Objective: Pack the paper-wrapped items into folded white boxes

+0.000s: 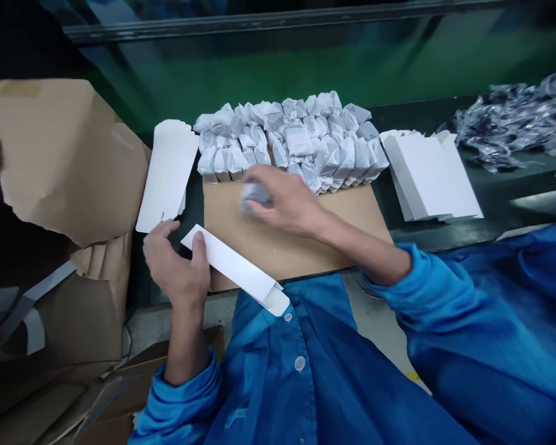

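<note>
Between the thumb and fingers of my left hand [178,262] is a long narrow white box [238,266]. It slants down toward my body, and a flap sticks out at its near end. My right hand [290,201] grips a small wrapped packet [256,196], blurred by motion, above the brown cardboard sheet [278,244]. Just behind it, rows of paper-wrapped packets [299,141] stand packed together on the sheet's far part. A stack of flat white cartons [169,164] lies beyond my left hand.
At the right is another pile of flat white cartons [438,176], with crumpled clear plastic bags [519,120] past it. A large torn cardboard box [65,161] stands at the left. Behind the packets runs a green wall [269,71]. A blue sleeve shows at the right edge.
</note>
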A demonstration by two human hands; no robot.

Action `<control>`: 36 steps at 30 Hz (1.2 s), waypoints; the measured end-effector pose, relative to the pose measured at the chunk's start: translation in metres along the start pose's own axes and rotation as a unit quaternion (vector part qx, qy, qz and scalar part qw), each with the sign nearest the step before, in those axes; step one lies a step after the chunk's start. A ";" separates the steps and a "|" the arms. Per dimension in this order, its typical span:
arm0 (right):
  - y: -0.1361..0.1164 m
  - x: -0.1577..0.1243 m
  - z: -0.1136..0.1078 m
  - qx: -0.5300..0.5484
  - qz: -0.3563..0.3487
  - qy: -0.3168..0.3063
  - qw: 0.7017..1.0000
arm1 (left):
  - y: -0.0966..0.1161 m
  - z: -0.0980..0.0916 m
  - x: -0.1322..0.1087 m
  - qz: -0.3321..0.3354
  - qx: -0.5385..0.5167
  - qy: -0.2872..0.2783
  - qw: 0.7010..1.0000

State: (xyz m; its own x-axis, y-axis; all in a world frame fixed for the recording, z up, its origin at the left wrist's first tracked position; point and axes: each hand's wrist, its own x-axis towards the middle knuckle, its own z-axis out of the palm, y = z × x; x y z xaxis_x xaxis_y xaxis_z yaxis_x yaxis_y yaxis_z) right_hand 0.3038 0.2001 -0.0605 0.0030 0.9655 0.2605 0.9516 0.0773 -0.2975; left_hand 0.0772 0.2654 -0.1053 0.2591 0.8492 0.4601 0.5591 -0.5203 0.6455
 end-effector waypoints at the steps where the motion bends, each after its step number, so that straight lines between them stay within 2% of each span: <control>1: 0.005 -0.023 -0.005 0.027 0.075 0.012 0.997 | 0.003 -0.007 -0.002 0.083 0.005 -0.042 0.996; 2: 0.009 -0.046 -0.008 0.034 0.146 0.013 0.989 | 0.007 -0.013 -0.003 0.177 0.007 -0.116 0.977; 3: 0.012 -0.066 -0.011 0.022 0.206 0.004 0.978 | 0.010 -0.019 -0.003 0.265 0.006 -0.211 0.941; 5: 0.015 -0.099 -0.016 -0.048 0.269 -0.035 0.961 | 0.015 -0.025 -0.001 0.383 0.014 -0.379 0.842; 6: 0.015 -0.110 -0.018 -0.082 0.273 -0.054 0.957 | 0.018 -0.024 0.000 0.412 0.026 -0.423 0.807; 7: 0.016 -0.117 -0.019 -0.101 0.256 -0.070 0.959 | 0.020 -0.021 0.002 0.425 0.041 -0.445 0.787; 11: 0.024 -0.121 -0.024 -0.058 0.114 -0.103 0.986 | 0.030 -0.003 0.008 0.428 0.073 -0.456 0.777; 14: 0.033 -0.119 -0.026 -0.038 0.099 -0.094 0.990 | 0.037 -0.003 0.012 0.436 0.058 -0.451 0.776; 17: 0.037 -0.122 -0.030 -0.051 0.108 -0.091 0.989 | 0.042 -0.016 0.020 0.406 -0.003 -0.433 0.805; 19: 0.037 -0.126 -0.032 -0.054 0.114 -0.099 0.987 | 0.044 -0.020 0.025 0.373 -0.033 -0.393 0.840; 21: 0.037 -0.129 -0.033 -0.048 0.122 -0.100 0.986 | 0.046 -0.014 0.027 0.358 -0.021 -0.335 0.871; 22: 0.036 -0.130 -0.032 -0.048 0.133 -0.092 0.986 | 0.047 -0.008 0.026 0.360 0.002 -0.318 0.877; 24: 0.036 -0.131 -0.029 -0.066 0.167 -0.067 0.982 | 0.048 0.011 0.020 0.377 0.062 -0.317 0.868; 27: 0.035 -0.135 -0.024 -0.092 0.209 -0.041 0.973 | 0.049 0.035 0.008 0.412 0.117 -0.366 0.826; 29: 0.033 -0.137 -0.023 -0.074 0.228 -0.016 0.971 | 0.050 0.039 0.004 0.429 0.115 -0.386 0.808; 31: 0.028 -0.140 -0.024 -0.036 0.244 0.037 0.968 | 0.049 0.037 0.004 0.438 0.095 -0.404 0.797; 33: 0.021 -0.140 -0.027 0.011 0.216 0.064 0.974 | 0.049 0.032 0.006 0.434 0.067 -0.417 0.796; 34: 0.017 -0.140 -0.028 0.032 0.181 0.047 0.982 | 0.049 0.030 0.006 0.429 0.052 -0.420 0.798; 36: 0.010 -0.135 -0.029 0.056 0.100 -0.030 0.993 | 0.049 0.027 0.007 0.421 0.031 -0.421 0.803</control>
State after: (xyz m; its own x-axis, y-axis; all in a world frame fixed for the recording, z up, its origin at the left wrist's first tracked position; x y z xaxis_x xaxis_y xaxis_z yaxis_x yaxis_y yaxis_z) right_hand 0.3221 0.0630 -0.0726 0.1662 0.9772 0.1319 0.8935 -0.0926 -0.4395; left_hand 0.1278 0.2487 -0.0872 0.9917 -0.0277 0.1258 -0.0621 -0.9585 0.2781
